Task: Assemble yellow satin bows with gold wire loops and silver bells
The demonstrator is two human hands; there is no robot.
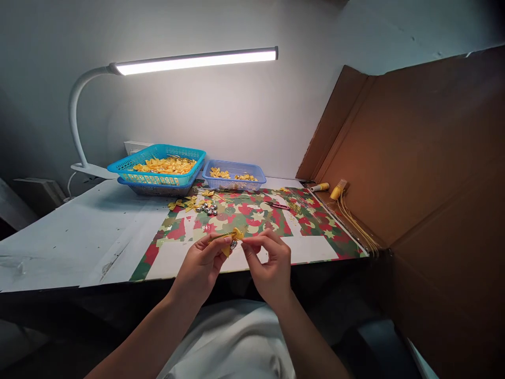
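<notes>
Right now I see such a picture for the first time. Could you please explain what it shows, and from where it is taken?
There is no machine here, only a person's bare left hand and right hand, seen from a camera worn on the head. The left hand holds a yellow bow with a small silver ball; whether the right fingertips pinch something is unclear. On the table lies a patterned sheet; behind it stand a turquoise basket and a purple-blue basket with yellow pieces, under a lit lamp.

Dim room lit by one glaring lamp [197, 61]
The wall [236, 110] glows just below the lamp and dims to its left; the view's upper corner far right of it falls nearly black.
</notes>
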